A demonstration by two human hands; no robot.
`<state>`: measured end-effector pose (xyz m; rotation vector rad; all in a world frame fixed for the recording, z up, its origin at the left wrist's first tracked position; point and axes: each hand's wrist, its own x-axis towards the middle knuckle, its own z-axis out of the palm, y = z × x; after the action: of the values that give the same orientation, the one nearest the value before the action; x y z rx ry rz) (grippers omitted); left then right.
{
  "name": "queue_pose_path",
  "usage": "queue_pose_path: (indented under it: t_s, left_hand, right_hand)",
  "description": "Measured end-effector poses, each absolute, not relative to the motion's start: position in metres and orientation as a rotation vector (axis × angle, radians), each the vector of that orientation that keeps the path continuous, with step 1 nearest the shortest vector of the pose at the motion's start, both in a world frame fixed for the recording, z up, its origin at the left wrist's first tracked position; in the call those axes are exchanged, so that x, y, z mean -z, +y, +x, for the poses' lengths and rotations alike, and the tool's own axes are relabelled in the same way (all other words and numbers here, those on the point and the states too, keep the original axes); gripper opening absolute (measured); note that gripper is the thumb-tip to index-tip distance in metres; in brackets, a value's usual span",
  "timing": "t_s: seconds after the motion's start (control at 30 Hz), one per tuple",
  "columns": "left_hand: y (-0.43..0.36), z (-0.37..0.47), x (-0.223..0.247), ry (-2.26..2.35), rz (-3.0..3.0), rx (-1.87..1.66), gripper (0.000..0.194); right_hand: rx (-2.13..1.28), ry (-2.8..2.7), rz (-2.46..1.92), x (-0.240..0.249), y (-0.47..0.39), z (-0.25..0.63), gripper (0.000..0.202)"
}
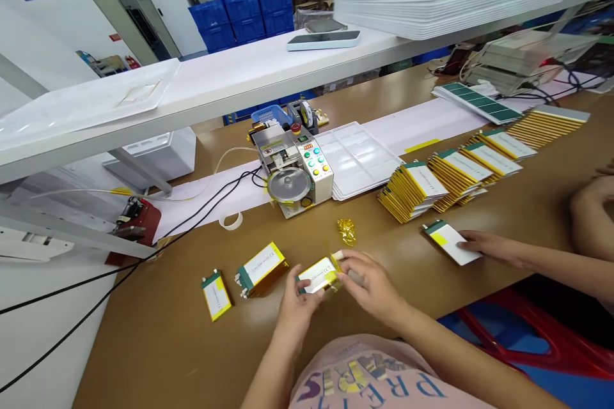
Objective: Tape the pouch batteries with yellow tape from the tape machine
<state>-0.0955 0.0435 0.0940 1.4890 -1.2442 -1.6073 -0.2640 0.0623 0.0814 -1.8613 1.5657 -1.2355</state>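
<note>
Near the table's front edge, my left hand [296, 300] grips a flat battery pack [316, 275] by its green end, thumb along the near side. The pack has a white printed label and yellow edges. My right hand [368, 281] is closed at the pack's other end, its fingertips on yellow tape [332, 275] there. A white cover sits on one of its fingertips. Left of my hands lie a stack of similar packs [261, 265] and a single battery pack [216, 296]. Crumpled yellow tape [346, 231] rests just beyond my right hand.
A tape dispenser machine [320, 165] stands behind, beside white trays [357, 156]. Several battery stacks [425, 180] line the right side. A co-worker's hand [484, 246] touches another pack [453, 241]. Black cables [192, 220] cross the left; a shelf [230, 86] overhangs the back.
</note>
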Motion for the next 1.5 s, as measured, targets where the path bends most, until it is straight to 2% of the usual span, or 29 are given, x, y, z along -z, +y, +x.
queue_pose_path:
  t_s: [0.1,0.23,0.3,0.43,0.53,0.6,0.77,1.0,1.1,1.3,1.5]
  left_hand:
    - [0.043,-0.097,-0.097,-1.646,1.449,1.263,0.063]
    - [0.038,-0.115,-0.108,-2.209,1.246,1.028,0.023]
    - [0.033,-0.127,-0.106,-2.191,1.322,1.106,0.012]
    - [0.018,-0.144,-0.084,-1.885,1.386,1.377,0.007]
    - [0.009,-0.147,-0.064,-1.657,1.509,1.354,0.033]
    - [0.007,-0.147,-0.053,-1.638,1.566,1.311,0.042]
    - [0.012,-0.142,-0.038,-1.756,1.58,1.352,0.032]
    - [0.018,-0.129,-0.036,-1.734,1.644,1.432,0.022]
    - [0.018,-0.124,-0.037,-1.735,1.648,1.489,0.021]
    - [0.018,-0.116,-0.043,-1.676,1.66,1.494,0.019]
    - [0.023,-0.103,-0.038,-1.617,1.671,1.478,0.022]
  right_hand:
    - [1.018,1.463,-1.82,-0.081,0.062,-0.279,0.01]
    - [0.859,1.357,-1.792,-0.08,0.062,-0.287,0.007]
    - [0.896,1.421,-1.766,-0.077,0.063,-0.288,0.006]
    - [0.941,1.511,-1.781,-0.065,0.053,-0.298,0.006]
    - [0.995,1.703,-1.813,-0.049,0.027,-0.32,0.01]
    - [0.994,1.918,-1.854,-0.036,0.0,-0.336,0.015]
    - [0.783,1.975,-2.045,0.005,-0.056,-0.347,0.023]
    - [0.655,1.777,-2.06,0.045,-0.065,-0.333,0.027]
    - [0.693,1.736,-2.027,0.041,-0.073,-0.343,0.013]
    - [0.864,1.932,-1.861,0.011,-0.098,-0.355,0.015]
    - [0.949,2.038,-2.017,-0.053,-0.128,-0.336,0.044]
